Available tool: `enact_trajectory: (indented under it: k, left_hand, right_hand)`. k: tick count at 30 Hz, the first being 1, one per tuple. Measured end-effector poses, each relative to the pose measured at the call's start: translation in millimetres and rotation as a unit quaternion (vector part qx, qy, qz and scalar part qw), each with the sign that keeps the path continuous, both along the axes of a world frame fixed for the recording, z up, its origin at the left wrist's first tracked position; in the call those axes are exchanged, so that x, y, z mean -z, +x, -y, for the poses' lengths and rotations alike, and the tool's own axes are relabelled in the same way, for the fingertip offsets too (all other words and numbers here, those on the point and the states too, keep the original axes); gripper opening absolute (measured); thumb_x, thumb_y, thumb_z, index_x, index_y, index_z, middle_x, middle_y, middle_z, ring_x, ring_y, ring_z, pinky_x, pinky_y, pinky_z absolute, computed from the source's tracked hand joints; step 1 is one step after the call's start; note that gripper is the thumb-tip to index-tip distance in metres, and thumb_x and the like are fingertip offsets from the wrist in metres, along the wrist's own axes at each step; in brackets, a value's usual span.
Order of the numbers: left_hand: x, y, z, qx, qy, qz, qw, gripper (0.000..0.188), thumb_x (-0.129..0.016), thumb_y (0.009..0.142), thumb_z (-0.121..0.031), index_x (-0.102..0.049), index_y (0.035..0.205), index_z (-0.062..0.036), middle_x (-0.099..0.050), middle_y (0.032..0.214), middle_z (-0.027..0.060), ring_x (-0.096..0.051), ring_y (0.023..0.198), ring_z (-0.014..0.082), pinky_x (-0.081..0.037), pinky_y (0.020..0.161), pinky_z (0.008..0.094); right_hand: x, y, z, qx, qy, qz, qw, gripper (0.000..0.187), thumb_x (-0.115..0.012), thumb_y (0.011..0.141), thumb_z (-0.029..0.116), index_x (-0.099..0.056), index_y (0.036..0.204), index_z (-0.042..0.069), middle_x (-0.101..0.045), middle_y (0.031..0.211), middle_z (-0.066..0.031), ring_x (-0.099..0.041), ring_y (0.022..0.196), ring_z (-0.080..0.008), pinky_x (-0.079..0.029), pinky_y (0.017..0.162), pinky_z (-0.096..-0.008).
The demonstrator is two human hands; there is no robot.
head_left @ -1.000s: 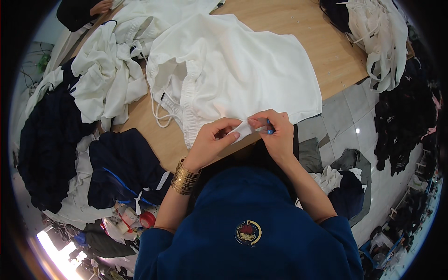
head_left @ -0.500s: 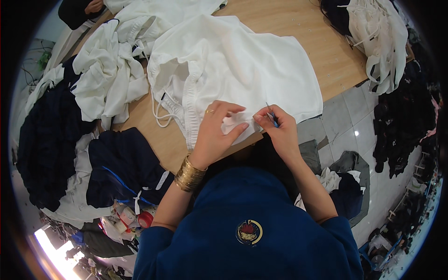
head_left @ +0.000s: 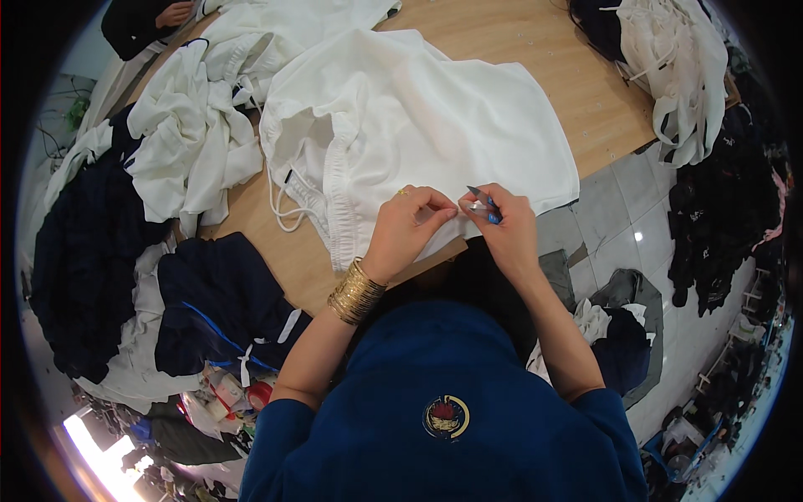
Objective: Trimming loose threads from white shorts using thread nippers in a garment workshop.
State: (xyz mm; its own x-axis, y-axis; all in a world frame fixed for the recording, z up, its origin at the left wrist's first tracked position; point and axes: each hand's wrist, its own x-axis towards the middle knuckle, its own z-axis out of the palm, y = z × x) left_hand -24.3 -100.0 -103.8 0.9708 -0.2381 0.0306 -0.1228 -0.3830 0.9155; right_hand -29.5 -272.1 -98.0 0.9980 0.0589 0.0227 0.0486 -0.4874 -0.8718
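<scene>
White shorts (head_left: 443, 117) lie spread over the table's near edge. Their gathered waistband (head_left: 341, 197) faces left, and a white drawstring (head_left: 274, 201) trails from it. At the near edge of the cloth my left hand (head_left: 410, 224) is closed, thumb and forefinger pinched together; what sits between the tips is too small to make out. Close beside those fingertips, my right hand (head_left: 512, 234) grips small thread snips (head_left: 485, 207) with blue on them, their blades pointing up and left. Its thumb and forefinger nearly meet the left fingertips.
Crumpled white garments (head_left: 188, 125) cover the table's left, with navy garments (head_left: 226, 293) piled nearer. More white clothing (head_left: 677, 75) hangs at the far right corner. A grey sack (head_left: 640, 289) with clothes stands on the tiled floor. Another person's hand (head_left: 173, 14) shows at the top left.
My left hand has moved right and its spread fingers have closed into a pinch beside the right fingertips. The snips have turned, so their blades show more plainly.
</scene>
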Motion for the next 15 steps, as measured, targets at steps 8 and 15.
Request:
enact_trajectory:
  k: [8, 15]
  left_hand:
    - [10, 4, -11, 0.033, -0.08, -0.14, 0.986, 0.016, -0.062, 0.084, -0.014, -0.063, 0.09, 0.0, -0.065, 0.081, 0.0079, -0.061, 0.073, 0.0123, -0.048, 0.07, 0.0243]
    - [13, 5, -11, 0.042, -0.112, -0.163, 0.979, 0.016, -0.062, 0.085, -0.014, -0.062, 0.09, 0.0012, -0.065, 0.081, 0.0055, -0.06, 0.073, 0.0097, -0.048, 0.07, 0.0232]
  right_hand:
    - [-17, 6, 31, -0.101, -0.175, 0.052, 0.978, 0.03, -0.065, 0.08, 0.038, -0.059, 0.094, 0.011, -0.061, 0.079, -0.0011, -0.054, 0.066, -0.0172, -0.03, 0.076, -0.0342]
    - [-13, 0, 29, -0.154, -0.281, 0.11, 0.941, 0.029, -0.061, 0.081, 0.04, -0.059, 0.086, 0.012, -0.059, 0.067, -0.0006, -0.056, 0.066, -0.0173, -0.031, 0.076, -0.0369]
